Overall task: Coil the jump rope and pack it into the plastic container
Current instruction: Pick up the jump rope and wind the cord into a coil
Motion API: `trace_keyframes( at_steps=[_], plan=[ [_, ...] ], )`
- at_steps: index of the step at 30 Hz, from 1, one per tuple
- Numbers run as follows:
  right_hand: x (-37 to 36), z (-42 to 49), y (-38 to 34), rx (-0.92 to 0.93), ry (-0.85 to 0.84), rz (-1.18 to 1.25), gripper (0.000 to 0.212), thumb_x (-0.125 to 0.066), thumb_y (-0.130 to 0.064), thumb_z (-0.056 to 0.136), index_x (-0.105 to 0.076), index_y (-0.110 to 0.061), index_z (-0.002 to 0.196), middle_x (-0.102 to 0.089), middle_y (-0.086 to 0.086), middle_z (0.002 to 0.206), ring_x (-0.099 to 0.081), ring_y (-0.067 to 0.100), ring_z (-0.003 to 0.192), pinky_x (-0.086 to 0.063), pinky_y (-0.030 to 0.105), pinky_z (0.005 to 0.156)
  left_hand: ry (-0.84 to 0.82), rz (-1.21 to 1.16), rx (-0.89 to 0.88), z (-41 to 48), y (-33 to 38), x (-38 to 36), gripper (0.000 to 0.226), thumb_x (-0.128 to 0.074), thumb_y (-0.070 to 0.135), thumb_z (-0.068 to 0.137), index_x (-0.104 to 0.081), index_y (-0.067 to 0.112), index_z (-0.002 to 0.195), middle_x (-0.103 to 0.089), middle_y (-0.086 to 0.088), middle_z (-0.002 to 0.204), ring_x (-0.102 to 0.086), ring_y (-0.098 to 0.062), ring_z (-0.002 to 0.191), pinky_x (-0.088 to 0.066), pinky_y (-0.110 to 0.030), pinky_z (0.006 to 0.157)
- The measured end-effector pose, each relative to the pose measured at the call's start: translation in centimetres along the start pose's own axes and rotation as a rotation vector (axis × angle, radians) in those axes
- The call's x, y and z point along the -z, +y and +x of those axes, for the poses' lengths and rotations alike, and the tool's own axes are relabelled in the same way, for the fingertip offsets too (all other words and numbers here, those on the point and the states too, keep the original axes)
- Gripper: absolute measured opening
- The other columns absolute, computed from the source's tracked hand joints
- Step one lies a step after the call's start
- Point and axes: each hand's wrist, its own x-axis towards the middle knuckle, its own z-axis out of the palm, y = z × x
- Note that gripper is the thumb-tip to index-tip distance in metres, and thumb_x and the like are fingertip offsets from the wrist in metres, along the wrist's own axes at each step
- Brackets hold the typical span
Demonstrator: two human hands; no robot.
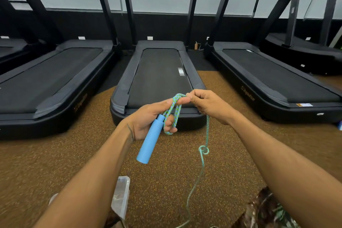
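The plastic container at the lower left is partly hidden behind the left forearm. The rope leaves the frame at the bottom edge, so its other end is not visible.

container: floor, lower left | rope: right of it | treadmill: behind

Black treadmills on speckled floor
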Motion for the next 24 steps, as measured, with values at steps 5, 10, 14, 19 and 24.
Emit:
trace_keyframes(
  at_steps=[5, 10, 14, 19, 24],
  plan=[
    [-1.2, -0.5, 0.4, -0.053, -0.083, 0.022, 0.025, -0.05, -0.035, 0.103, -0.071, -0.025, 0.094, -0.051, 0.004, 0.072, -0.039, 0.01, 0.056, -0.033, 0.023, 0.051, -0.007, -0.062, -0.044, 0.4, 0.0, -0.4, 0.042, -0.041, 0.032, 0.103, -0.06, 0.021, 0.139, -0.058, -0.01, 0.068, -0.051, -0.018, 0.059, -0.052, -0.036, 0.079],
    [-1.8, -0.8, 0.5, -0.063, -0.079, 0.061, 0.029, -0.048, -0.038, 0.104, -0.068, -0.028, 0.085, -0.048, -0.001, 0.067, -0.038, 0.011, 0.056, -0.033, 0.025, 0.052, 0.021, -0.155, -0.109, 0.9, 0.4, -0.5, 0.042, -0.039, 0.031, 0.105, -0.053, 0.024, 0.144, -0.054, -0.013, 0.08, -0.056, -0.02, 0.068, -0.05, -0.031, 0.075],
    [-1.9, -0.9, 0.1, -0.058, -0.076, 0.031, 0.035, -0.048, -0.04, 0.104, -0.065, -0.039, 0.074, -0.05, -0.001, 0.068, -0.04, 0.01, 0.056, -0.034, 0.026, 0.053, 0.054, -0.158, -0.133, 1.1, 0.6, -0.6, 0.041, -0.039, 0.032, 0.106, -0.053, 0.026, 0.144, -0.052, -0.012, 0.08, -0.054, -0.021, 0.069, -0.051, -0.029, 0.072],
    [-1.9, -0.8, 0.1, -0.053, -0.08, 0.012, 0.027, -0.046, -0.038, 0.104, -0.064, -0.026, 0.088, -0.05, -0.004, 0.067, -0.04, 0.005, 0.054, -0.034, 0.023, 0.051, 0.042, -0.174, -0.142, 1.2, 1.0, -1.0, 0.043, -0.04, 0.032, 0.105, -0.05, 0.025, 0.146, -0.057, -0.012, 0.079, -0.057, -0.018, 0.07, -0.054, -0.029, 0.07],
    [-2.6, -0.7, 0.9, -0.083, -0.082, -0.001, 0.025, -0.046, -0.031, 0.105, -0.066, -0.021, 0.112, -0.048, -0.005, 0.064, -0.039, 0.004, 0.052, -0.033, 0.019, 0.048, 0.128, -0.107, -0.215, 1.5, 1.1, -0.7, 0.04, -0.038, 0.036, 0.106, -0.054, 0.032, 0.143, -0.072, -0.018, 0.09, -0.072, -0.026, 0.08, -0.059, -0.039, 0.085]
  ],
)
